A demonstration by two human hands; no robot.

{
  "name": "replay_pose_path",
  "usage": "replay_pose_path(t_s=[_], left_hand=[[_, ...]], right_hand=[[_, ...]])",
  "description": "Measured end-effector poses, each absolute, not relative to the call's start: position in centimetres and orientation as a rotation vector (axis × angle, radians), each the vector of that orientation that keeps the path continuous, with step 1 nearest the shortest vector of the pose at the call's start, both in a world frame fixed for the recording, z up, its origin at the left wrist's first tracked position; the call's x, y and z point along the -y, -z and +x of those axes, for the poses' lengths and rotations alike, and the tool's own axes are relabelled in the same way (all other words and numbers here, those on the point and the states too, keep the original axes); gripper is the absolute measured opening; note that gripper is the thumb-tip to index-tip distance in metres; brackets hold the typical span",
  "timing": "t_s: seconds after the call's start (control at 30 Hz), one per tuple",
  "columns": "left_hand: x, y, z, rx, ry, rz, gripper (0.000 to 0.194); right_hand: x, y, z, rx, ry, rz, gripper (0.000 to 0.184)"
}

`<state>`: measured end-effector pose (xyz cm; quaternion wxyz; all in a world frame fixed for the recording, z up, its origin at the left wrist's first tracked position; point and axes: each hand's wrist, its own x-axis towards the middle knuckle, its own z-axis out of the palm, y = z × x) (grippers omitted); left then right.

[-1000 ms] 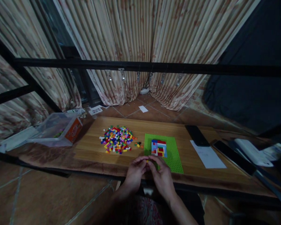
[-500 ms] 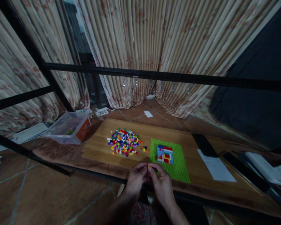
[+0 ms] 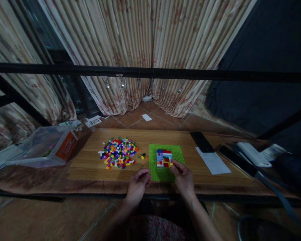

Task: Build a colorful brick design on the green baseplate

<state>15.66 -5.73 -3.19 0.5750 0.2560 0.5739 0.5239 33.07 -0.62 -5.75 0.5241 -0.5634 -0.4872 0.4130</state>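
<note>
A multicoloured patch of toy building bricks (image 3: 163,157) is fixed on a green studded baseplate (image 3: 154,175). My right hand (image 3: 184,179) reaches over the plate, thumb and forefinger pinched at the near right corner of the patch. A small yellow brick (image 3: 171,164) shows at those fingertips; whether it touches the patch is unclear. At the plate's near left edge is my left hand (image 3: 137,184), its fingers curled together. Anything inside them is hidden. To the left lies a heap of loose bricks (image 3: 119,152), with several strays (image 3: 142,156) between heap and plate.
A wooden board (image 3: 85,147) carries the bricks and plate. Right of the plate are a black phone (image 3: 202,142), white paper (image 3: 213,164) and a second phone (image 3: 237,160). A clear plastic box (image 3: 40,147) stands left. A dark metal bar (image 3: 140,71) crosses behind.
My hands have come apart from their shared pinch. The right one has moved forward and right to the brick patch; the left has shifted left. The camera view has turned right.
</note>
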Motion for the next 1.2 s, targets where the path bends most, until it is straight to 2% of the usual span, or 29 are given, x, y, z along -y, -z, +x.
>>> replay_pose_path(t_s=[0.23, 0.43, 0.83, 0.97, 1.2], left_hand=[[4.0, 4.0, 16.4, -1.369, -1.197, 0.691, 0.024], [2.2, 5.5, 16.4, -1.473, -1.205, 1.041, 0.019], [-0.8, 6.6, 17.9, -1.601, -1.147, 1.419, 0.030], [-0.7, 6.8, 17.9, -1.618, -1.102, 1.469, 0.031], [-0.5, 6.9, 17.9, -1.582, -1.147, 1.390, 0.029]], right_hand=[[-0.1, 5.6, 33.2, 1.235, -0.913, -1.351, 0.030], [-1.4, 5.2, 33.6, 1.391, -0.793, -1.442, 0.025], [-3.1, 6.2, 31.4, 1.708, -0.378, -1.503, 0.020], [-3.2, 5.9, 31.6, 1.771, -0.387, -1.475, 0.021], [-3.6, 6.1, 32.1, 1.529, -0.632, -1.499, 0.024]])
